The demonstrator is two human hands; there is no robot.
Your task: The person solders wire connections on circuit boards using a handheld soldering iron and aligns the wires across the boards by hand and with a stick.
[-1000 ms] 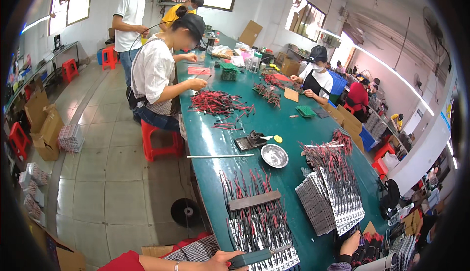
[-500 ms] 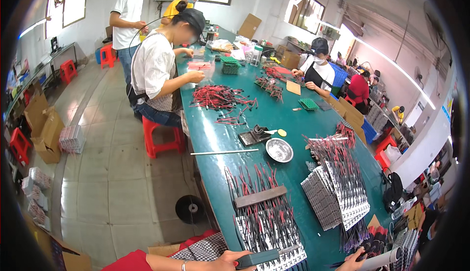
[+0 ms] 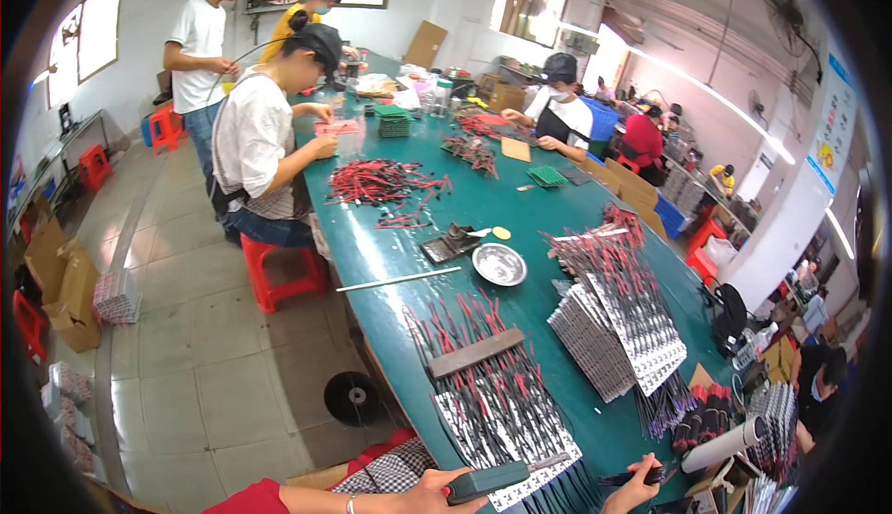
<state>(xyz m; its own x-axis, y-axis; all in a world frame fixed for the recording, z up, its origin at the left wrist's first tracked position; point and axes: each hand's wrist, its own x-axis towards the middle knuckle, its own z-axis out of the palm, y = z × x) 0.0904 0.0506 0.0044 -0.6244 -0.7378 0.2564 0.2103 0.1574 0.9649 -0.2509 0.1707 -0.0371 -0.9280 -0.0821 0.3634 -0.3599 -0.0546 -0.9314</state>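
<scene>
My left hand (image 3: pixel 426 495) is closed around a dark green handheld tool (image 3: pixel 488 482) with a thin metal tip. The tip lies over the lower end of a white board panel (image 3: pixel 506 440) covered in rows of black and red wires. Across those wires rests a flat grey-brown bar (image 3: pixel 476 353). At the lower edge my right hand (image 3: pixel 634 488) pinches a small bundle of dark wires (image 3: pixel 662 475). It is to the right of the panel, above the green table (image 3: pixel 390 337).
A stack of wired boards (image 3: pixel 595 342) stands to the right. Farther up are a metal bowl (image 3: pixel 499 264), a white rod (image 3: pixel 400 279) and a heap of red-black wires (image 3: pixel 376 182). A white tube (image 3: pixel 722 445) lies at lower right. Co-workers sit along the table.
The view has turned, so the scene sits farther left. My right hand has moved left from beside the dark bundles and now shows wires in its fingers. The left hand keeps its tool.
</scene>
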